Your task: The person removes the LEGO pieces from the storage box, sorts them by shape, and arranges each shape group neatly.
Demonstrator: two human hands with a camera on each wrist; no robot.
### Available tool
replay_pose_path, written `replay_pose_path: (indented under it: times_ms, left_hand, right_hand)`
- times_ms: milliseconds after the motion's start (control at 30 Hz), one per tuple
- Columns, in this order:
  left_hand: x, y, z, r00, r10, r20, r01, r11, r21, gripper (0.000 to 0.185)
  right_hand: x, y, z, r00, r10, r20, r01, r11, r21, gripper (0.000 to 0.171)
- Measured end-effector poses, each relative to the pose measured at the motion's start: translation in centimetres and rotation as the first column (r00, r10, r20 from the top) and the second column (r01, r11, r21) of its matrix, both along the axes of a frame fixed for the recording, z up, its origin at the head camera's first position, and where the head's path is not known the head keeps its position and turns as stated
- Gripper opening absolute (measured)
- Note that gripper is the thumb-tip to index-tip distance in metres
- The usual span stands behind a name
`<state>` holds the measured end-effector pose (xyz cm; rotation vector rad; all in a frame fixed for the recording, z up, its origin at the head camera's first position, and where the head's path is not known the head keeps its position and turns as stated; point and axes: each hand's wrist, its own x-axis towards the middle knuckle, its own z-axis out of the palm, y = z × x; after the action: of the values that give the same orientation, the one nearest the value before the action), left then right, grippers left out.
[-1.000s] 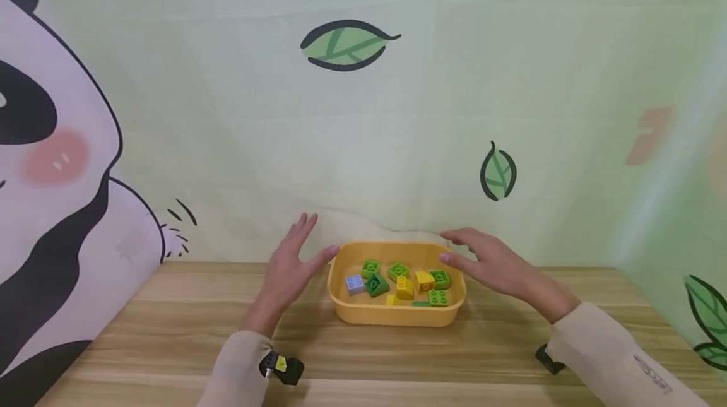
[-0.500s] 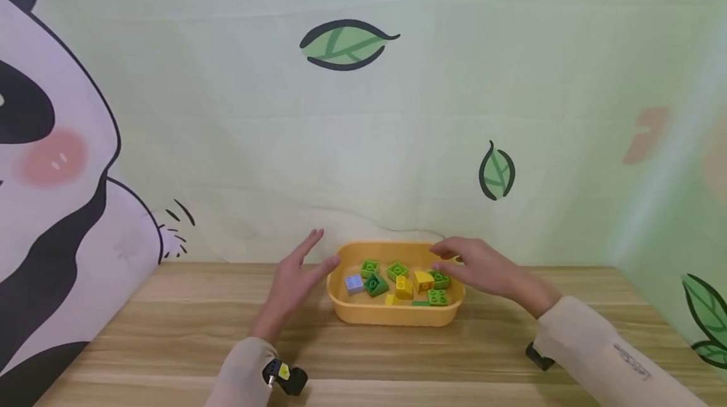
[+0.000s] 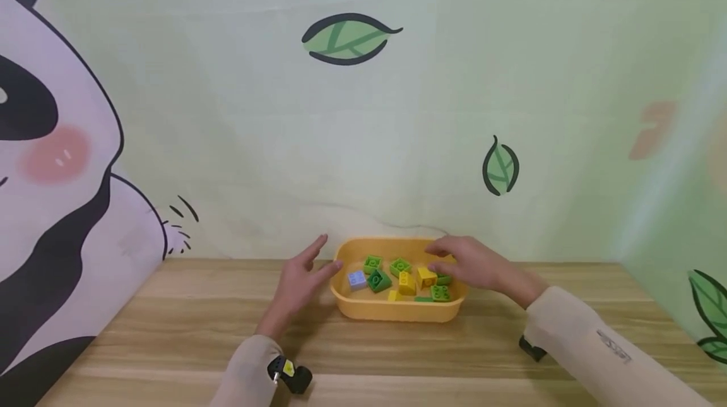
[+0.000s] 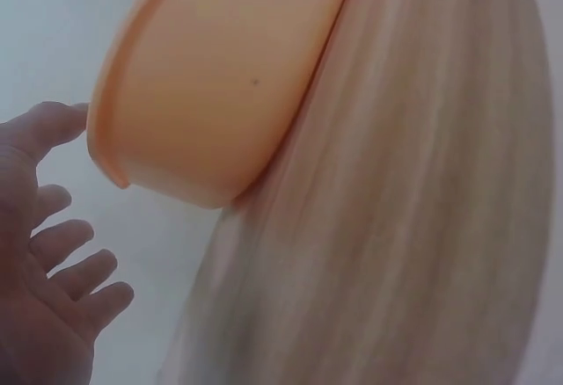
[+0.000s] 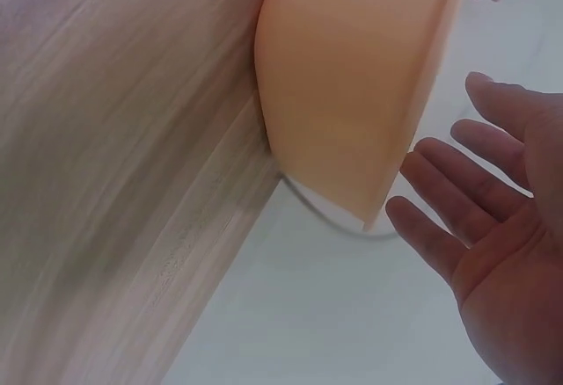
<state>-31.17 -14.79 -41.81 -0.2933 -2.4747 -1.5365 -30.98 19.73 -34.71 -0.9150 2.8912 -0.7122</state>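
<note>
At the back middle of the wooden table point(image 3: 170, 325), close to the leaf-printed backdrop point(image 3: 511, 79), stood the yellow tub point(image 3: 392, 311), and it was the thing both of my hands were closing on. It held a loose heap of toy bricks: green ones point(image 3: 378, 281), yellow ones point(image 3: 406, 283) and a single pale blue brick point(image 3: 356, 279) near the left end. I judged the step in hand to be the approach to a two-handed grasp of the tub, not yet a hold. My left hand point(image 3: 301, 281) was spread, fingers straight and fanned, thumb at the tub's left rim; from the left wrist view the thumb tip looked to be just touching that rim, though I could not tell whether it pressed. My right hand point(image 3: 477, 265) hovered flat and relaxed over the right end of the tub, palm down above the bricks there, fingers straight and gripping nothing; the right wrist view showed its palm just beside the tub's outer wall, apart from it. The next move, as I read it, called for both palms to come in against the two short walls evenly, so the tub would not tip or slide toward the backdrop. Both forearms in pale sleeves point(image 3: 591, 347) angled inward from the near edge of the table, each with a small black camera mount point(image 3: 292, 374) at the wrist.
</note>
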Motion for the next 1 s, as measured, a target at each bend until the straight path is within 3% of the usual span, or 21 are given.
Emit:
replay_pose_path:
  times_ms: [467,1000]
  left_hand:
    - [-0.2,0.0,-1.1,0.999,-0.001,0.035,0.002,1.0,-0.009,0.072]
    - [-0.5,1.1,-1.1,0.999,-0.028,-0.032,0.029,0.999,0.028,0.059]
  right_hand:
    - [-0.7,-0.6,-0.4,1.0,0.02,0.003,-0.021,0.999,0.038,0.035]
    - [-2.1,-0.9,-0.5,0.999,0.035,0.037,-0.038,0.996,0.086,0.03]
